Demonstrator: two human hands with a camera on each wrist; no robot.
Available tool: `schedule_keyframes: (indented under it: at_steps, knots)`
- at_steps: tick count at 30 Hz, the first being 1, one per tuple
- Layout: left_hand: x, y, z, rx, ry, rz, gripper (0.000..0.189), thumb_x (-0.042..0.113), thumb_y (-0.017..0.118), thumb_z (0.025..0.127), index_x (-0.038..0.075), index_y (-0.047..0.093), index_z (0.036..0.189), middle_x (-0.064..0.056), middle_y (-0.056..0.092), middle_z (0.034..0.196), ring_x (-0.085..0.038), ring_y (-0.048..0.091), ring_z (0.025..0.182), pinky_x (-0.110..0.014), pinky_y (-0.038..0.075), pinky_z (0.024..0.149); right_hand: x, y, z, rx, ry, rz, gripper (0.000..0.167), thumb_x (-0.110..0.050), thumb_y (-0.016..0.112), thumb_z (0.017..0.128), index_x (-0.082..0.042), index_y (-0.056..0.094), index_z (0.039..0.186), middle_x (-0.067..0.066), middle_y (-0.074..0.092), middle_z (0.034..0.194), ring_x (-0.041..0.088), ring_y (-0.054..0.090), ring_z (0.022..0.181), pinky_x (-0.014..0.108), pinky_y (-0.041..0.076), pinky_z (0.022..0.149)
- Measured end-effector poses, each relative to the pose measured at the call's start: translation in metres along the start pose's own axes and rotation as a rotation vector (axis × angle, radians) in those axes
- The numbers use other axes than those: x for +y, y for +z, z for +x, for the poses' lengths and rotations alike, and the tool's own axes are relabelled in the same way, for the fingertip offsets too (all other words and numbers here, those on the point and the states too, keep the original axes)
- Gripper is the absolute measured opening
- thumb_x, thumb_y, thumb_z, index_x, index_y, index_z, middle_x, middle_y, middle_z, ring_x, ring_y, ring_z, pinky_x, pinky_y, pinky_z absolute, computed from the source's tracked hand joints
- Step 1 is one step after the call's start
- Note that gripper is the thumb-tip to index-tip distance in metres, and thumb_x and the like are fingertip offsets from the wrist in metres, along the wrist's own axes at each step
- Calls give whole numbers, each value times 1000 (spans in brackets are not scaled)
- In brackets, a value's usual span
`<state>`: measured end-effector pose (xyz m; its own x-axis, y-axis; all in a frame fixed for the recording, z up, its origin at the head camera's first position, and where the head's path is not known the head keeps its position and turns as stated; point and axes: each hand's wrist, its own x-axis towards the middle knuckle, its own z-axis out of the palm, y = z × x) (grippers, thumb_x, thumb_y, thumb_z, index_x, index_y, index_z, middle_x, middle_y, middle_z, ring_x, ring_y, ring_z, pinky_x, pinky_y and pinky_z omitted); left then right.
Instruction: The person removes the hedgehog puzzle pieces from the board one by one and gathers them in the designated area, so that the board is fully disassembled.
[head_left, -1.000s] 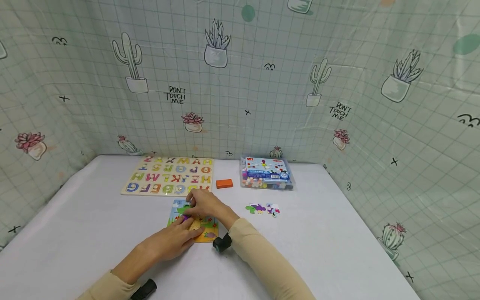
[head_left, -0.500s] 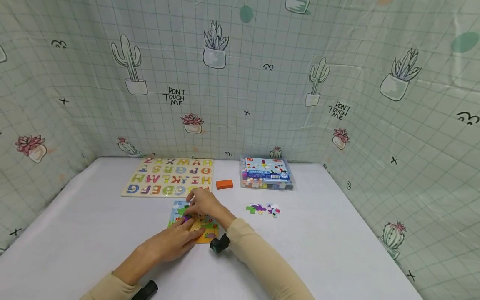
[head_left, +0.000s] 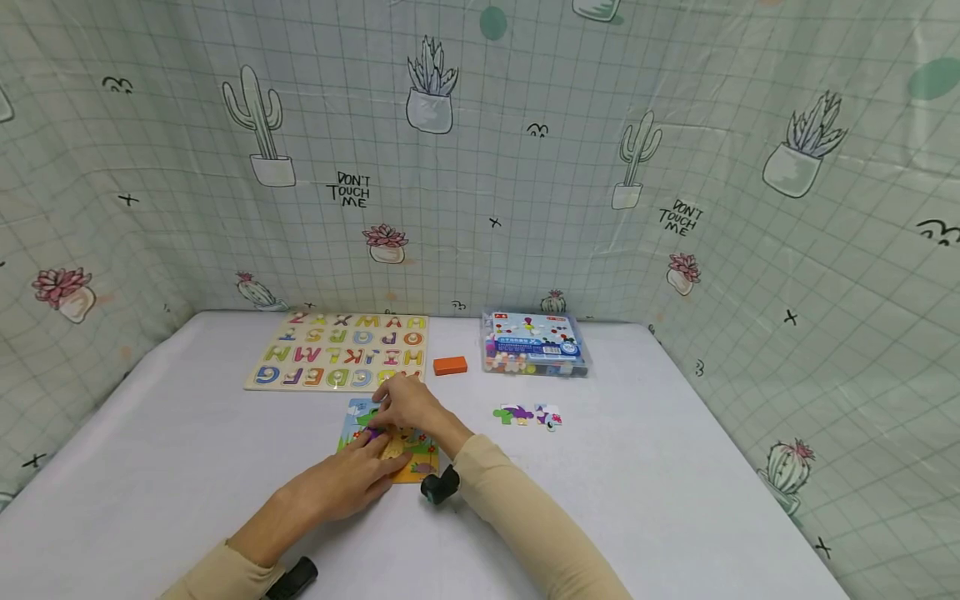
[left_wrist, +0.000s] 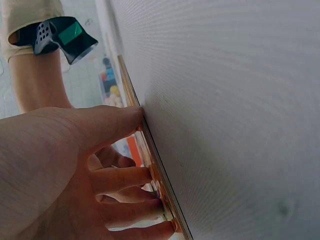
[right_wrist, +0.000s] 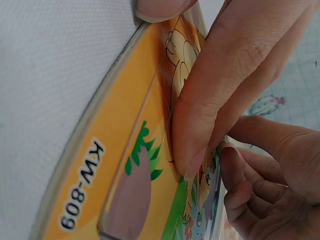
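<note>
A small picture puzzle board (head_left: 425, 469), blue at its far end and orange at its near end, lies on the white table. My left hand (head_left: 341, 486) rests on its near left part, fingers spread over the picture, thumb at the near edge in the left wrist view. My right hand (head_left: 412, 406) arches over the far part, thumb and curled fingers about a green puzzle piece (head_left: 365, 419). In the right wrist view the right hand (right_wrist: 280, 175) reaches the board's far side, its thumb and finger tips close together, while left fingers (right_wrist: 205, 95) lie across the yellow picture.
Two loose puzzle pieces, one green and purple (head_left: 513, 415) and one white and purple (head_left: 549, 417), lie to the right. Behind stand a wooden alphabet board (head_left: 300, 344), an orange block (head_left: 450, 366) and a clear plastic box (head_left: 534, 344) with small coloured parts.
Both hands keep nearly the same place on the board; the right forearm has shifted very slightly left. The loose pieces stay put.
</note>
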<state>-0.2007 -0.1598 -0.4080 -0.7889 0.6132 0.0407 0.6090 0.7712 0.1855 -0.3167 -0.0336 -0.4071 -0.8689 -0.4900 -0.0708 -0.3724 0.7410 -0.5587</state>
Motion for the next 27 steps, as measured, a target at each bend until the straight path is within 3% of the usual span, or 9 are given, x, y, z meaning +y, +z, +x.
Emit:
schedule_keyframes:
  at_steps: [6, 10, 12, 20, 27]
  knots:
    - [-1, -1, 1, 6, 10, 8, 37, 14, 57, 99, 8, 59, 135, -32, 44, 144, -51, 42, 135, -60, 38, 109, -1, -3, 0, 4, 2, -13, 39, -24, 81, 82, -8, 71, 116, -2, 75, 86, 5, 67, 75, 21, 57, 77]
    - [-1, -2, 2, -3, -3, 3, 37, 14, 57, 99, 8, 59, 136, -33, 43, 145, -50, 41, 135, -61, 37, 110, 2, -6, -1, 33, -17, -50, 39, -26, 81, 82, -9, 71, 115, -5, 75, 82, 7, 66, 86, 28, 54, 94]
    - [-1, -2, 2, -19, -26, -13, 38, 15, 56, 99, 8, 58, 136, -33, 42, 146, -51, 41, 135, -61, 37, 110, 6, -8, -2, 44, -35, -54, 39, -26, 81, 82, -9, 71, 115, -6, 74, 80, 8, 66, 88, 29, 53, 95]
    - [2, 1, 2, -88, -133, -91, 40, 20, 56, 100, 15, 56, 139, -29, 40, 150, -54, 37, 137, -64, 38, 107, 34, -23, -14, 31, -56, -8, 41, -24, 82, 80, -6, 70, 115, -5, 72, 77, 3, 60, 71, 19, 52, 71]
    - [3, 1, 2, -89, -155, -66, 41, 22, 57, 99, 18, 56, 140, -25, 42, 150, -52, 38, 137, -63, 38, 108, 68, -43, -28, 41, -37, 30, 39, -21, 83, 79, -6, 71, 114, -3, 67, 78, 8, 54, 69, 19, 44, 61]
